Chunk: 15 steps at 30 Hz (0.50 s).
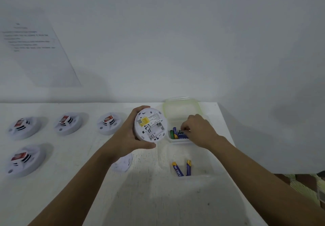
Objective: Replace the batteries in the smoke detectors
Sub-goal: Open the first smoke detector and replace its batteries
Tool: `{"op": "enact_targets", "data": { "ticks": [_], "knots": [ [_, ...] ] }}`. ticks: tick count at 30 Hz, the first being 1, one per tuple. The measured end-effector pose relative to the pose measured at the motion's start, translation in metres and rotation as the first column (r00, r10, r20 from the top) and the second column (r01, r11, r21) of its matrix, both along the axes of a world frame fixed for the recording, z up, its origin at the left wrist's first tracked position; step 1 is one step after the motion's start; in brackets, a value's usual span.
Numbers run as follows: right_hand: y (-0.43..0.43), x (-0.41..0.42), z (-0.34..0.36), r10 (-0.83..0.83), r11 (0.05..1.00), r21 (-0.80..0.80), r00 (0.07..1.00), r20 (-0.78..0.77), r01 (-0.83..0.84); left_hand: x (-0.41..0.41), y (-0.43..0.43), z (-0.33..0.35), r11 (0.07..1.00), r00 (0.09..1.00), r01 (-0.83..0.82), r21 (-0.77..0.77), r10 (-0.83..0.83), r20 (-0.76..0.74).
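Half-hiding blue batteries (175,132) in a clear plastic box (181,110), right hand (198,130) pinches one; left hand (128,136) grips a round white smoke detector (150,124), four more detectors (24,128) leftward.

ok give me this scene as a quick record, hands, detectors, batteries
left hand: grips the held detector, back side toward the camera
battery bay: open, looks empty
right hand: pinches a battery inside the far box
far box: clear, lid open, several batteries inside
near tray: holds two purple-yellow batteries
other detectors: four on the table, left side
loose plate: round, white, under the left forearm
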State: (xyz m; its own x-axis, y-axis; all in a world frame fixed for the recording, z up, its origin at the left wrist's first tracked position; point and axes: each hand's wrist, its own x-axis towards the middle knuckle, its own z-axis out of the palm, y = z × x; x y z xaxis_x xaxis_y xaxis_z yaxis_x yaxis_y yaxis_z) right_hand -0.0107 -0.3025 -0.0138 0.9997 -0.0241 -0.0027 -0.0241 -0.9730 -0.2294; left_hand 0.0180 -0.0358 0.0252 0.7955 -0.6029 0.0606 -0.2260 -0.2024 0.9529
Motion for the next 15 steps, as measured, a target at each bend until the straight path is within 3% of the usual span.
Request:
{"op": "enact_targets", "data": {
  "ticks": [4,11,15],
  "knots": [
    [-0.001,0.011,-0.002,0.001,0.999,-0.049,0.995,-0.096,-0.006,0.005,0.001,-0.002,1.000,1.000,0.005,0.022,-0.005,0.007],
    [-0.003,0.023,-0.010,-0.057,0.998,0.003,0.974,-0.218,0.060,0.004,0.000,-0.005,0.999,1.000,0.018,0.030,-0.017,-0.023],
    [-0.006,0.025,-0.011,-0.082,0.983,0.141,0.971,-0.224,0.115,0.004,0.001,-0.005,0.999,0.999,0.020,0.030,-0.020,-0.025]
  ]
}}
